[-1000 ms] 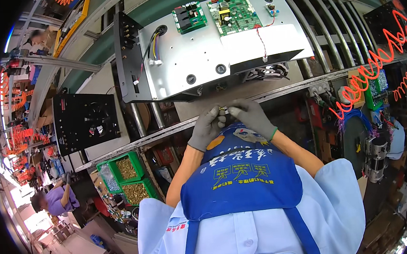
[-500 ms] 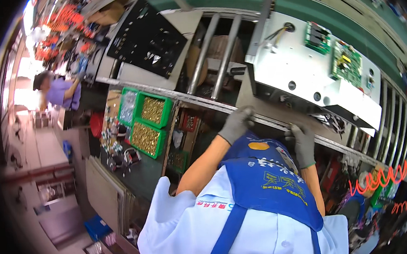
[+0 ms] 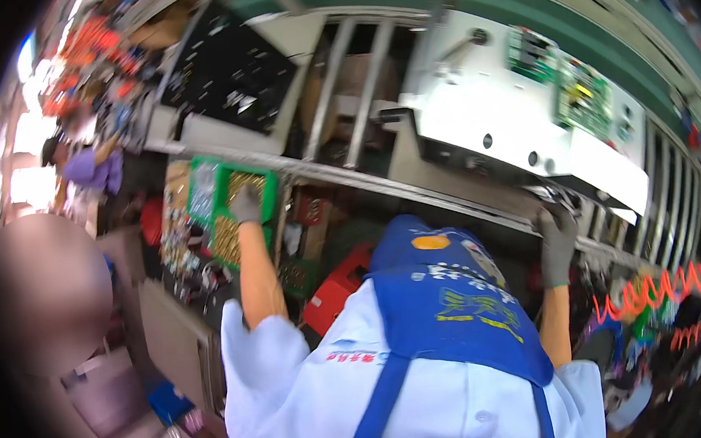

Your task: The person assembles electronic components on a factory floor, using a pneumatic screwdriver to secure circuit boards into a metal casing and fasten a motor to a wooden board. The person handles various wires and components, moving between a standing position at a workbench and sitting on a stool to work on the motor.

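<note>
A steel rail (image 3: pixel 364 177) forms the near edge of a conveyor of shiny metal rollers (image 3: pixel 369 94) and stands between the person and a wide, silvery sheet-metal chassis (image 3: pixel 473 102). Farther left on the conveyor, a black perforated metal panel (image 3: pixel 228 76) lies on a pale board. On the near side of the rail, a red box (image 3: pixel 335 290) sits between the person's body and two green plastic bins (image 3: pixel 270 196), and a smaller compartment of pale, clear-looking pieces (image 3: pixel 202 189) adjoins them on the left. Grey flat boards (image 3: pixel 176 323) lean nearer the person, a blue box (image 3: pixel 169 404) lies beyond them, and a co-worker in a purple top (image 3: pixel 91 169) is at far left. An orange-red coiled hose (image 3: pixel 661 289) crosses the right side.

The chassis runs lengthwise from upper left to lower right, its dark open side toward the person; green circuit boards (image 3: pixel 584 102) are on its far right part. The bins line up front to back, leaning slightly left toward the person, and hold small brass-coloured metal parts (image 3: pixel 227 238).

The grey-gloved left hand (image 3: pixel 244 203) is at the farther bin, fingers pointing away; whether its grip is closed on any parts, I cannot tell. The grey-gloved right hand (image 3: pixel 558 244) is by the rail below the chassis, its grip too blurred to read.
</note>
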`<control>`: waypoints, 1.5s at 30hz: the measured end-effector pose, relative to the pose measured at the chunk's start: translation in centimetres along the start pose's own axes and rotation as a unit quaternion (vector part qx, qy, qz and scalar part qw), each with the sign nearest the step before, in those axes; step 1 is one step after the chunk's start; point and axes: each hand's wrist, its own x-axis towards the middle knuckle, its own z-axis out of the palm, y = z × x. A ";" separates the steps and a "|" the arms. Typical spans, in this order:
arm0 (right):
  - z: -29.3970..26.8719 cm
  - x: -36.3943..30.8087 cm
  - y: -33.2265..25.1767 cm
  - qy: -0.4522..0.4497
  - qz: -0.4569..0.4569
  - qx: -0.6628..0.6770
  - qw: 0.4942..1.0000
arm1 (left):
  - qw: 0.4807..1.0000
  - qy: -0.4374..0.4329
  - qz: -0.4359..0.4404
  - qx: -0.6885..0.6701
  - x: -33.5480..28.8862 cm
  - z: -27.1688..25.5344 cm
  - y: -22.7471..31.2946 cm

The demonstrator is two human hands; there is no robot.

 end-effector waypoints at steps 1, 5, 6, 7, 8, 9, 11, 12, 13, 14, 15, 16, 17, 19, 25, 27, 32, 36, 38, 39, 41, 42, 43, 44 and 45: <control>-0.6 -0.2 -0.6 0.020 -0.010 -0.029 0.999 | 0.997 0.017 0.049 0.052 -0.3 -0.5 1.8; -2.0 0.3 -0.4 0.115 -0.069 -0.040 0.990 | 0.640 -0.015 -0.247 -0.728 0.2 -1.5 12.8; -2.5 0.4 -0.6 0.142 -0.076 -0.049 0.986 | 0.671 -0.011 -0.241 -0.701 0.1 -3.4 17.6; -2.9 0.6 -0.9 0.164 -0.083 -0.056 0.981 | 0.703 -0.002 -0.234 -0.671 -0.3 -5.7 22.1; -3.0 0.8 -1.7 0.184 -0.121 -0.078 0.972 | 0.720 -0.019 -0.209 -0.662 -0.3 -7.3 24.7; -3.4 1.0 -2.3 0.187 -0.142 -0.105 0.966 | 0.730 -0.025 -0.168 -0.662 -0.5 -9.0 27.7; -3.6 1.6 -3.7 0.188 -0.182 -0.164 0.951 | 0.752 -0.012 -0.078 -0.654 -0.9 -12.6 33.6; -3.5 2.1 -3.7 0.189 -0.211 -0.177 0.943 | 0.766 0.019 -0.032 -0.642 -1.4 -14.5 36.5; -3.4 2.4 -3.3 0.187 -0.233 -0.219 0.929 | 0.778 0.055 0.015 -0.626 -2.2 -16.5 39.1; -3.3 2.8 -2.9 0.186 -0.253 -0.264 0.912 | 0.785 0.089 0.060 -0.610 -2.7 -17.7 41.3; -2.9 3.2 -2.7 0.181 -0.274 -0.306 0.894 | 0.788 0.138 0.125 -0.587 -3.0 -18.0 42.9; -2.4 3.6 -3.0 0.186 -0.285 -0.328 0.882 | 0.784 0.184 0.189 -0.561 -3.2 -18.2 44.3; -2.1 4.0 -3.1 0.171 -0.274 -0.350 0.879 | 0.777 0.232 0.251 -0.529 -3.6 -18.8 45.4; -1.7 4.6 -3.3 0.141 -0.251 -0.397 0.871 | 0.785 0.249 0.330 -0.462 -3.0 -21.0 47.0; -1.0 5.4 -2.8 0.167 -0.269 -0.429 0.846 | 0.807 0.153 0.382 -0.424 -0.8 -21.5 49.9; -0.8 5.1 -3.4 0.146 -0.243 -0.433 0.856 | 0.802 0.197 0.396 -0.400 -0.2 -20.4 49.8; 0.0 4.7 -2.9 0.148 -0.242 -0.403 0.870 | 0.794 0.193 0.378 -0.435 -0.4 -19.9 49.5; 0.1 5.2 -1.5 0.178 -0.248 -0.400 0.864 | 0.785 0.196 0.414 -0.417 -0.1 -20.0 49.7; 0.4 4.8 -2.4 0.170 -0.241 -0.425 0.856 | 0.787 0.202 0.413 -0.412 -0.2 -20.3 49.6; 0.5 4.9 -2.1 0.183 -0.239 -0.429 0.851 | 0.785 0.205 0.414 -0.412 -0.3 -20.5 49.8; 0.5 5.4 -0.9 0.196 -0.235 -0.431 0.849 | 0.782 0.216 0.421 -0.405 -0.1 -20.7 49.9; 0.6 5.4 -0.9 0.197 -0.231 -0.423 0.854 | 0.778 0.219 0.425 -0.407 -0.1 -20.8 49.8; 0.6 5.3 -1.0 0.199 -0.228 -0.416 0.858 | 0.774 0.221 0.429 -0.410 -0.1 -20.9 49.8; 0.7 5.2 -0.9 0.198 -0.222 -0.407 0.863 | 0.775 0.220 0.434 -0.404 -0.1 -20.6 49.5; 0.8 5.4 -0.7 0.208 -0.224 -0.411 0.859 | 0.772 0.224 0.438 -0.402 -0.1 -20.6 49.5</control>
